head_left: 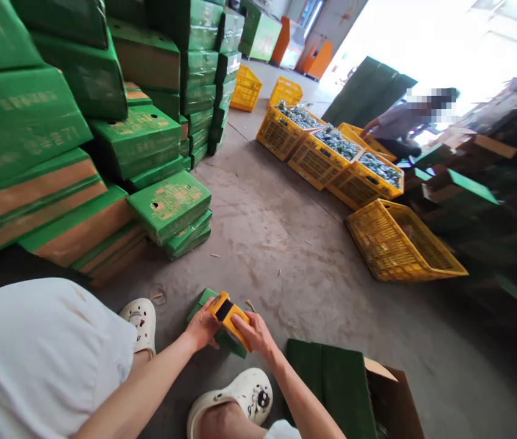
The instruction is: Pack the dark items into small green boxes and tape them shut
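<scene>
Low between my feet, my right hand (257,332) is closed round the lower end of an orange block-shaped object (236,324) with a dark panel. Its exact kind is not clear. The fingers of my left hand (203,326) curl at the object's upper left end, partly hidden behind it. Beneath both hands a small green carton (201,302) shows on the floor, mostly covered. It is hard to tell whether my left hand also touches this carton. To the right of my right hand stands a larger dark green carton (331,381) with a flap up.
Stacked green cartons (171,204) rise on the left. Yellow crates (313,160) full of small wrapped items stand ahead, and another yellow crate (400,241) sits tilted nearer. A person (398,125) crouches behind the crates. My white clogs (235,396) flank the small carton.
</scene>
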Tool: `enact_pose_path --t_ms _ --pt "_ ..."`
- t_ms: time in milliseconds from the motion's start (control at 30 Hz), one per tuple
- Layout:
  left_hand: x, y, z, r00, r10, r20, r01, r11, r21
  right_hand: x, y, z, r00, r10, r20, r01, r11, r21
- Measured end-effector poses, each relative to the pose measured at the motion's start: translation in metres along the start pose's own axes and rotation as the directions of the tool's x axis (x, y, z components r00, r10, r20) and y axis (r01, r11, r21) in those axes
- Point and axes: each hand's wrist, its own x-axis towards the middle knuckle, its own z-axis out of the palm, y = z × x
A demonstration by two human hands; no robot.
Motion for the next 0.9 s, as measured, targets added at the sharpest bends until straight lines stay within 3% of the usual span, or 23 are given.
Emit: enact_pose_path --t_ms 133,233,467,567,600,633,700,733,767,900 --pt "0.0 -0.003 -0.003 0.994 0.022 0.103 -0.01 0.994 -0.113 0.009 0.003 -0.012 1.0 -0.012 0.021 0.013 0.999 -0.052" --pt "0.001 -0.006 -0.001 0.992 0.027 0.12 -0.007 0.987 -0.163 0.014 0.001 -0.015 0.999 -0.021 0.039 0.025 0.994 -0.107" --pt "-0.026 0.005 -0.014 0.997 -0.009 0.074 0.028 0.967 -0.255 0.016 0.004 -0.01 0.998 -0.068 0.016 0.07 0.971 -0.23" --pt "-0.045 0.02 -0.019 0.986 -0.165 -0.036 0.136 0.902 -0.409 0.016 0.005 -0.012 0.998 -0.053 0.033 0.059 0.979 -0.197" --pt "-0.048 0.025 -0.021 0.954 -0.294 -0.053 0.223 0.821 -0.526 0.016 0.005 -0.012 0.998 -0.047 0.041 0.054 0.981 -0.187" --pt "-0.049 0.028 -0.023 0.897 -0.442 -0.026 0.316 0.681 -0.66 0.016 0.005 -0.013 0.998 -0.043 0.048 0.051 0.982 -0.182" --pt "-0.044 0.03 -0.032 0.745 -0.655 0.131 0.428 0.318 -0.846 0.016 0.003 -0.013 0.997 -0.044 0.061 0.054 0.983 -0.176" --pt "-0.039 0.028 -0.037 0.69 -0.689 0.222 0.438 0.153 -0.886 0.016 0.003 -0.013 0.996 -0.048 0.071 0.06 0.983 -0.175" --pt "-0.032 0.025 -0.043 0.666 -0.679 0.307 0.426 0.009 -0.904 0.016 0.002 -0.013 0.996 -0.053 0.078 0.066 0.983 -0.173" --pt "-0.01 0.008 -0.065 0.699 -0.457 0.549 0.352 -0.448 -0.821 0.015 0.002 -0.013 0.993 -0.071 0.092 0.087 0.979 -0.186"
